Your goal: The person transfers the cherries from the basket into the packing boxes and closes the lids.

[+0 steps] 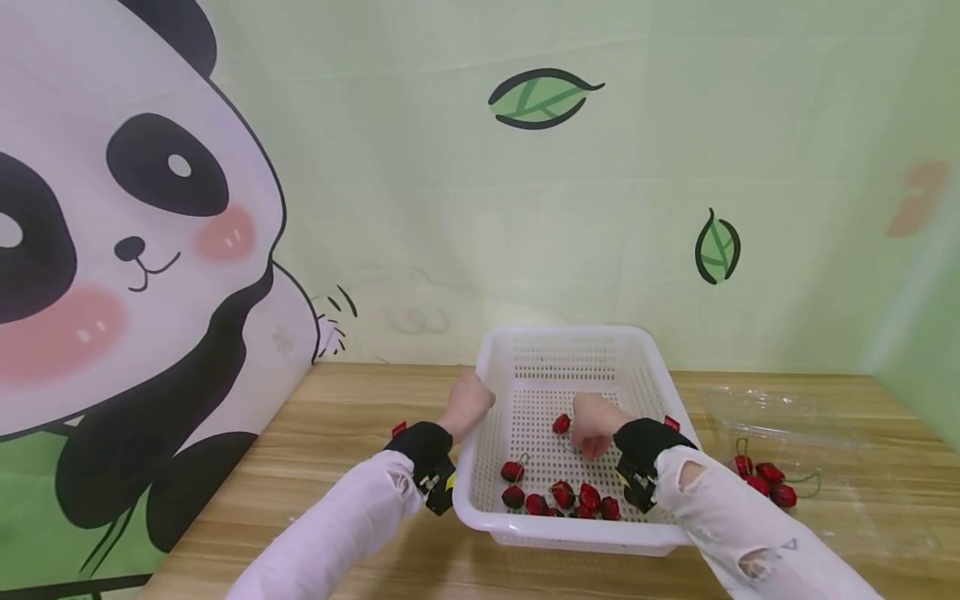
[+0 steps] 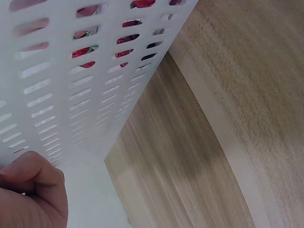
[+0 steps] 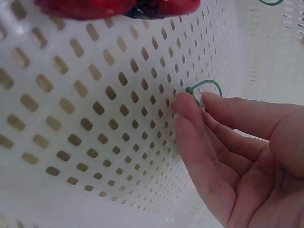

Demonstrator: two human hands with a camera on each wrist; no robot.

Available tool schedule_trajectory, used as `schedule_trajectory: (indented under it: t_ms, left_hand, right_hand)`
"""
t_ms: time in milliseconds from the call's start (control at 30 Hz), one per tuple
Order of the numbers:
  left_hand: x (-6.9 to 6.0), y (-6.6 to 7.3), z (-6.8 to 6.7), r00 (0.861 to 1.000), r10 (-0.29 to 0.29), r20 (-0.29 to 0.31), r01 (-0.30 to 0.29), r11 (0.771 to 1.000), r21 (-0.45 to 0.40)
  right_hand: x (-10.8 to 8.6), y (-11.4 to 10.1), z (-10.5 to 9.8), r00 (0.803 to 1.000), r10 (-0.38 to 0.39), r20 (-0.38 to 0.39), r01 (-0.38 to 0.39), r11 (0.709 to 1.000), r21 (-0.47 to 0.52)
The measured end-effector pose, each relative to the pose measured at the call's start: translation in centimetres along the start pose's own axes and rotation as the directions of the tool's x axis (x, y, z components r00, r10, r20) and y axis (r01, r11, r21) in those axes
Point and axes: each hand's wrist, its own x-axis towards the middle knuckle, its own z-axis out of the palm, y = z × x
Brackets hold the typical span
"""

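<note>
- From the head view I see the basket (image 1: 525,525) at lower centre of the frame, on the wooden table (image 1: 360,400).
- The left hand (image 1: 468,404) is at the basket's left edge; I read its curled fingers as clamped on the rim.
- The right hand (image 1: 596,423) is inside the basket, thumb and fingertips together, pinching a green stem (image 3: 210,81) near the middle of the right wrist view. I can't tell which fruit it belongs to.
- One cherry (image 1: 561,423) lies just left of that hand; more cherries (image 1: 562,493) cluster along the basket's near end, lower centre.
- At the right of the frame I see a clear box (image 1: 787,432), with a few red fruits (image 1: 770,472) grouped at it.
- A painted panda (image 1: 172,308) fills the left side.
</note>
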Motion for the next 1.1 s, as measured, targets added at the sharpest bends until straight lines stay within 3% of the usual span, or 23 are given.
schedule_trajectory:
  t_ms: [500,833,1100]
  left_hand:
    - [-0.05,0.11,-0.07,1.000,0.003,0.009,-0.003,1.000,-0.011]
    - [-0.07,0.12,-0.07,1.000,-0.003,0.018,0.004,1.000,-0.016]
    - [-0.25,0.19,-0.14,1.000,-0.004,0.026,0.005,0.999,-0.038]
  right_hand:
    - [0.19,0.03,0.59,0.999,0.001,-0.037,-0.003,0.998,-0.067]
    - [-0.07,0.02,0.34,0.999,0.018,-0.036,-0.019,1.000,-0.023]
    - [-0.04,-0.09,0.13,0.998,0.002,-0.059,-0.006,0.998,-0.056]
